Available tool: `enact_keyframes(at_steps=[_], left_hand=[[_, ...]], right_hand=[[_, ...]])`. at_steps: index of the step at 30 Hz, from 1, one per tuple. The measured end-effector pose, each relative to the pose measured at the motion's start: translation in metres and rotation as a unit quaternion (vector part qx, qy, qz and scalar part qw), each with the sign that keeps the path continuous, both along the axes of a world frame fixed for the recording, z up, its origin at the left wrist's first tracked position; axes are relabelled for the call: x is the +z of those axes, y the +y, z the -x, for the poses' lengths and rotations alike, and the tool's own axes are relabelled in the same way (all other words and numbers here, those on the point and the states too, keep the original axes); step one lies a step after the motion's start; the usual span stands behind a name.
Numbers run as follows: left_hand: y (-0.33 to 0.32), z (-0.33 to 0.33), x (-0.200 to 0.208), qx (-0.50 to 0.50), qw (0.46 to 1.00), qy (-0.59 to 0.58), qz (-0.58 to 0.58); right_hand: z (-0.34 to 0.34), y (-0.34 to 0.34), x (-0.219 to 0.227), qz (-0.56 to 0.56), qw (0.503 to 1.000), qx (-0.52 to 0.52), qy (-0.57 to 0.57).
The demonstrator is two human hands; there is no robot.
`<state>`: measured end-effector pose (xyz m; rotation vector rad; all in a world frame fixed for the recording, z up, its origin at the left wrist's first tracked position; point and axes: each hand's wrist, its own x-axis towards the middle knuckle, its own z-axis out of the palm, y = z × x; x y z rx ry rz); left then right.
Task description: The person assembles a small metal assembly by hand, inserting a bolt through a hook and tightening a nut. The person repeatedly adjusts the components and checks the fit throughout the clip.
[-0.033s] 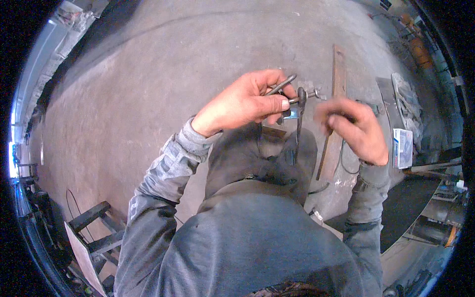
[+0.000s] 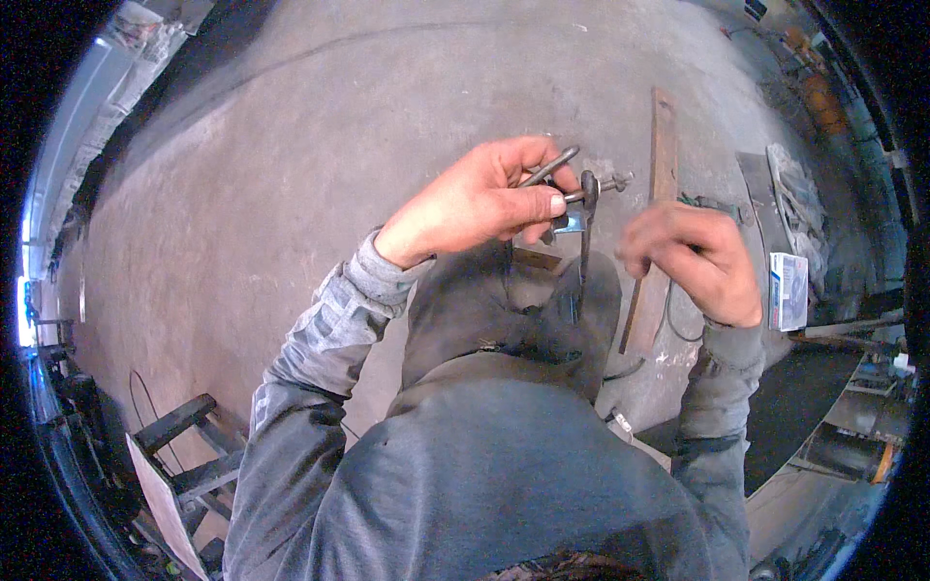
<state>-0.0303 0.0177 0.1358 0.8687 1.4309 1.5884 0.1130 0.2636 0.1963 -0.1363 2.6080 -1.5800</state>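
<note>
My left hand (image 2: 484,194) is closed, pinching a grey metal rod (image 2: 552,167) between thumb and fingers. The rod looks bent into a U, though the fingers hide its bend. Its lower leg passes through the eye of a long dark metal piece (image 2: 586,228), which hangs down over my thigh. Beyond that eye is a bolt-like end (image 2: 615,182). Below the fingertips a shiny bluish metal part (image 2: 570,223) shows. My right hand (image 2: 693,257), just right of these parts and apart from them, has its fingers curled and slightly blurred. Anything inside them is hidden.
A long rusty flat bar (image 2: 664,136) lies on the concrete floor (image 2: 320,126), partly behind my right hand. Farther right are a white-and-blue box (image 2: 789,290) and crumpled plastic sheeting (image 2: 796,194). A dark metal stand (image 2: 199,441) is at lower left.
My right hand has shifted slightly down and its fingers look less blurred and more drawn together. The bolt-like end has moved slightly; the left hand keeps its hold.
</note>
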Motion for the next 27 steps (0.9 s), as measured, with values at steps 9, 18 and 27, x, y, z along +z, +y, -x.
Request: enact_keyframes(at_steps=[9, 18, 27], left_hand=[[0.0, -0.001, -0.002, -0.039, 0.999, -0.008, -0.031], [-0.01, 0.003, -0.003, -0.016, 1.0, -0.023, -0.007], [-0.007, 0.002, -0.004, 0.006, 1.0, -0.026, -0.012]], right_hand=[[0.023, -0.009, -0.009, 0.011, 0.996, -0.04, 0.083], [0.012, -0.002, -0.024, 0.008, 0.998, -0.048, 0.025], [0.011, -0.011, -0.016, 0.159, 0.983, -0.084, 0.043]])
